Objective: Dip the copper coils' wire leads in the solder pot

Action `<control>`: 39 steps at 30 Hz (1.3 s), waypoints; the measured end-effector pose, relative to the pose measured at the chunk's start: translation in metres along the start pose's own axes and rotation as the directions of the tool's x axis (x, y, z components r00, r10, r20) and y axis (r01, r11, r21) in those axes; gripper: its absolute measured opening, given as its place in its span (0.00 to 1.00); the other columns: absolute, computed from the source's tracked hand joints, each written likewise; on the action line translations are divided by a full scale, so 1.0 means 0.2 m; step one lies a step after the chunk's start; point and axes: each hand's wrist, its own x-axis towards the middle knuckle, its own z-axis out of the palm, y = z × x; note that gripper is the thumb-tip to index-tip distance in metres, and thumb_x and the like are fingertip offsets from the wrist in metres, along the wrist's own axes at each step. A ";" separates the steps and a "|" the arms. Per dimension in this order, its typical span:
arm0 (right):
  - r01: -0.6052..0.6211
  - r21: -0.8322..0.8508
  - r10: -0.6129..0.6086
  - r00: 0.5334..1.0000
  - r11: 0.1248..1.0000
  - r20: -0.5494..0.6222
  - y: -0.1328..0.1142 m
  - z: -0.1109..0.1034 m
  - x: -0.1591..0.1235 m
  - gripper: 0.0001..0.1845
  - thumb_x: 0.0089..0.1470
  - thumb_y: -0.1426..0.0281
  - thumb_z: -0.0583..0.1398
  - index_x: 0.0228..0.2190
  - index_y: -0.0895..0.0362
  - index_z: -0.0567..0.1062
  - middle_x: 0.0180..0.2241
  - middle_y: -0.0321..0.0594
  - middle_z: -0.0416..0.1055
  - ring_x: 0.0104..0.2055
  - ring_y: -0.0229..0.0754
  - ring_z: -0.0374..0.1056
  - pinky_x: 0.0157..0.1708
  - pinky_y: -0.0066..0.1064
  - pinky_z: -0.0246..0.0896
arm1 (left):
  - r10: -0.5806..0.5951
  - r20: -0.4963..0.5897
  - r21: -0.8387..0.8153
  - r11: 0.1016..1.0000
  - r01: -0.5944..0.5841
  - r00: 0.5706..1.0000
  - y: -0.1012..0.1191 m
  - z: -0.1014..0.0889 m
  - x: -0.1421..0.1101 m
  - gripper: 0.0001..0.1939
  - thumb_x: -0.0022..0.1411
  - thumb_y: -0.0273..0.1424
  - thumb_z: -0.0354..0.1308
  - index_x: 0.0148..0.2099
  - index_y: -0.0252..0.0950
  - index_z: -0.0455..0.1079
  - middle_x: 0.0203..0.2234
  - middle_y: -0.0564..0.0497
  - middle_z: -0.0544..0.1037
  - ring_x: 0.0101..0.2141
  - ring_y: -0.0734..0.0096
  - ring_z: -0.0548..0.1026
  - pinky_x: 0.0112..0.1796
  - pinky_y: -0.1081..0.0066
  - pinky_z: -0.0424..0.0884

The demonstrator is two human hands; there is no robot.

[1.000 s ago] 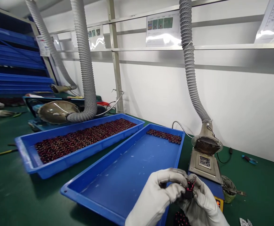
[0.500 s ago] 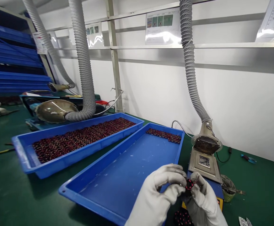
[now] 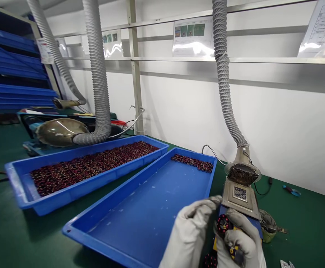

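Both my hands wear white gloves at the bottom of the view. My right hand [image 3: 242,242] is closed round a small dark red coil [image 3: 223,223], pinched at the fingertips. My left hand [image 3: 191,232] is curled beside it, fingertips touching the same coil. They hover at the near right corner of a nearly bare blue tray [image 3: 109,223], which has a short row of coils [image 3: 192,162] at its far end. A few more coils [image 3: 210,260] lie below my hands. A second blue tray [image 3: 19,190] to the left is full of coils.
A small solder pot unit [image 3: 239,193] with a fan intake [image 3: 242,172] and grey extraction hose [image 3: 225,93] stands just right of my hands. A small tin [image 3: 267,219] sits beside it. Another hose with a hood [image 3: 61,131] is at the left. Blue stacked trays [image 3: 8,74] stand far left.
My hands have dropped slightly and shifted right toward the solder unit, turning the coil so its ring faces up. The view has panned a little to the right.
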 end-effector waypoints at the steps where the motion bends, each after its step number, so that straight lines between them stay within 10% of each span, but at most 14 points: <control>1: -0.007 -0.001 0.007 1.000 1.000 -0.021 0.00 0.00 0.01 0.15 0.32 0.81 0.64 0.19 0.47 0.75 0.30 0.34 0.73 0.35 0.43 0.67 0.35 0.33 0.61 | 0.048 -0.048 -0.019 0.999 -0.048 0.998 0.00 -0.02 0.01 0.12 0.35 0.38 0.68 0.24 0.39 0.75 0.26 0.53 0.80 0.33 0.66 0.76 0.41 0.70 0.70; 8: 0.245 -0.098 -0.246 0.969 0.964 0.002 0.06 -0.02 0.05 0.09 0.35 0.78 0.64 0.18 0.52 0.71 0.30 0.36 0.73 0.30 0.41 0.68 0.29 0.31 0.63 | -0.192 -0.048 0.248 0.948 0.198 0.980 0.15 0.03 0.01 0.12 0.34 0.20 0.61 0.27 0.34 0.76 0.18 0.53 0.78 0.19 0.75 0.72 0.23 0.78 0.69; 12: 0.383 -0.132 -0.370 0.922 0.914 0.114 0.10 -0.03 0.04 0.08 0.41 0.79 0.62 0.21 0.55 0.68 0.31 0.39 0.72 0.31 0.40 0.69 0.29 0.31 0.64 | -0.058 -0.202 0.202 0.974 0.099 0.978 0.14 0.05 -0.02 0.09 0.33 0.20 0.56 0.20 0.35 0.74 0.19 0.53 0.79 0.22 0.74 0.74 0.26 0.79 0.70; 16: 0.383 -0.100 -0.361 0.914 0.918 0.186 0.11 -0.04 0.03 0.09 0.43 0.80 0.61 0.22 0.56 0.67 0.34 0.40 0.69 0.33 0.39 0.68 0.28 0.27 0.64 | 0.056 -0.198 0.198 0.980 -0.016 0.979 0.16 0.04 -0.04 0.09 0.37 0.23 0.58 0.26 0.37 0.75 0.25 0.53 0.80 0.28 0.72 0.75 0.30 0.78 0.70; 22: 0.383 -0.089 -0.346 0.895 0.920 0.282 0.08 -0.05 0.03 0.10 0.43 0.81 0.59 0.24 0.55 0.67 0.35 0.39 0.68 0.34 0.40 0.67 0.31 0.30 0.65 | -0.176 -0.175 0.332 0.916 0.226 0.969 0.22 0.10 -0.05 0.08 0.39 0.24 0.60 0.27 0.33 0.74 0.21 0.52 0.78 0.25 0.72 0.74 0.27 0.77 0.69; 30: 0.133 -0.031 -0.121 0.960 0.991 0.253 0.09 -0.05 -0.02 0.09 0.44 0.78 0.60 0.25 0.54 0.65 0.37 0.42 0.67 0.36 0.40 0.67 0.28 0.27 0.67 | 0.074 -0.312 0.115 0.993 -0.040 0.947 0.19 -0.03 0.02 0.09 0.40 0.28 0.63 0.29 0.34 0.73 0.21 0.54 0.79 0.26 0.75 0.76 0.31 0.80 0.71; 34: -0.149 -0.009 0.147 0.959 0.989 0.241 0.12 -0.09 0.03 0.12 0.41 0.72 0.64 0.27 0.54 0.65 0.34 0.42 0.70 0.36 0.42 0.69 0.30 0.31 0.67 | 0.138 -0.351 0.285 0.958 -0.035 0.926 0.22 -0.11 0.01 0.13 0.41 0.32 0.63 0.33 0.35 0.73 0.26 0.52 0.80 0.29 0.72 0.77 0.32 0.78 0.72; 36: -0.301 -0.009 0.289 0.910 0.954 0.297 0.14 -0.13 0.13 0.14 0.37 0.69 0.66 0.27 0.54 0.67 0.32 0.41 0.72 0.35 0.43 0.70 0.32 0.32 0.68 | 0.156 -0.279 0.543 0.839 0.022 0.948 0.21 -0.16 -0.01 0.14 0.44 0.34 0.62 0.35 0.36 0.73 0.30 0.49 0.80 0.32 0.68 0.76 0.35 0.74 0.72; 39: -0.428 -0.189 0.463 0.741 0.884 0.487 0.17 -0.17 0.36 0.16 0.32 0.67 0.67 0.28 0.56 0.71 0.28 0.43 0.75 0.30 0.45 0.71 0.31 0.34 0.68 | 0.151 -0.015 0.900 0.433 -0.053 0.988 0.13 -0.28 -0.05 0.12 0.46 0.36 0.60 0.35 0.40 0.74 0.35 0.49 0.78 0.38 0.63 0.74 0.42 0.69 0.69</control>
